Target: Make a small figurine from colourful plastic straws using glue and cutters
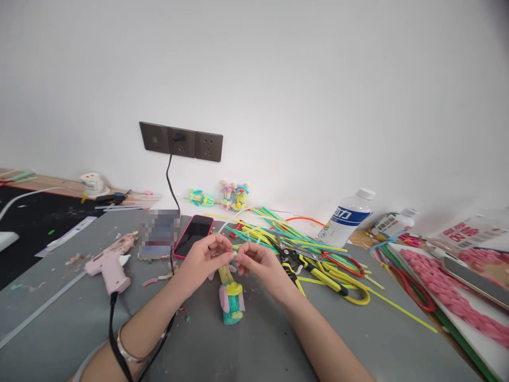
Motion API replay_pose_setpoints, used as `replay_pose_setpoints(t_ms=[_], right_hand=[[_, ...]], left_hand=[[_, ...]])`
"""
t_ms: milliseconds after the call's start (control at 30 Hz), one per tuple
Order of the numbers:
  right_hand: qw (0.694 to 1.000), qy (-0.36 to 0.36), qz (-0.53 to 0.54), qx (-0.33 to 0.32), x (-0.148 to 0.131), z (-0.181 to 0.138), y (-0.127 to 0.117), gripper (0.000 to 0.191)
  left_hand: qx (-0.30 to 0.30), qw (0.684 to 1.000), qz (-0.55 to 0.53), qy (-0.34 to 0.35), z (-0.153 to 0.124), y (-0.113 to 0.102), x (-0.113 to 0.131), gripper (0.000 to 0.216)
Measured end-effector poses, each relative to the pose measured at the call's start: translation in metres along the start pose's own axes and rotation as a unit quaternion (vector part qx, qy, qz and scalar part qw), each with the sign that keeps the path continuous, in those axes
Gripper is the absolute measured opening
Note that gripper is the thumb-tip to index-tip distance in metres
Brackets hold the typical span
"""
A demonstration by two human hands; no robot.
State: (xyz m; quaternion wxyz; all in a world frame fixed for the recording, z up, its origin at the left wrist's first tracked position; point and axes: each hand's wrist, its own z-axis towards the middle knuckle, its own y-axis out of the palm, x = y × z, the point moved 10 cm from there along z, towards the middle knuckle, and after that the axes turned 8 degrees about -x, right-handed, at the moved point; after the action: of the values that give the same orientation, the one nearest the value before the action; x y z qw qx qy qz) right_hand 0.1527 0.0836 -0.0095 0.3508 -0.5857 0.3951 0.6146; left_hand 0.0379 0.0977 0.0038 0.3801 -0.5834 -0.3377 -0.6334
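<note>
My left hand (pixel 207 261) and my right hand (pixel 259 265) meet over the grey table, fingertips almost touching. Both pinch a small pale pipe cleaner piece (pixel 234 257); most of it is hidden by the fingers. Just below them, on the table, lies a pipe cleaner figure (pixel 231 302) in teal, yellow and pink, its far end partly covered by my hands. To the left rests a pink hot glue gun (pixel 113 261) with a black cord. Yellow-handled pliers (pixel 314 273) are to the right of my right hand.
Loose pipe cleaners (pixel 274 228) spread behind the hands, with red-handled scissors (pixel 344 262). A red-edged phone (pixel 194 236) lies at centre left. A white bottle (pixel 348 217) leans at the right. Small finished figures (pixel 234 195) stand by the wall. Pink braided material (pixel 449 294) lies far right.
</note>
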Motion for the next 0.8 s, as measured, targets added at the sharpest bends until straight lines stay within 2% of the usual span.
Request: replay_pose_setpoints(t_ms=[200, 400, 633, 800], right_hand=[[0.998, 0.013, 0.056, -0.016, 0.003, -0.002, 0.007, 0.04], [0.993, 0.026, 0.114, -0.017, 0.007, -0.004, 0.008, 0.036], [0.982, 0.031, 0.187, -0.022, 0.006, -0.004, 0.009, 0.033], [0.987, 0.02, 0.159, -0.014, 0.005, -0.003, 0.007, 0.035]], left_hand=[[-0.041, 0.999, 0.012, -0.021, -0.002, 0.008, -0.005, 0.025], [-0.068, 0.997, -0.021, -0.012, -0.001, 0.014, 0.0, 0.018], [-0.052, 0.998, -0.035, -0.025, -0.003, 0.011, -0.008, 0.017], [-0.023, 0.999, -0.026, -0.033, -0.003, 0.004, -0.014, 0.022]])
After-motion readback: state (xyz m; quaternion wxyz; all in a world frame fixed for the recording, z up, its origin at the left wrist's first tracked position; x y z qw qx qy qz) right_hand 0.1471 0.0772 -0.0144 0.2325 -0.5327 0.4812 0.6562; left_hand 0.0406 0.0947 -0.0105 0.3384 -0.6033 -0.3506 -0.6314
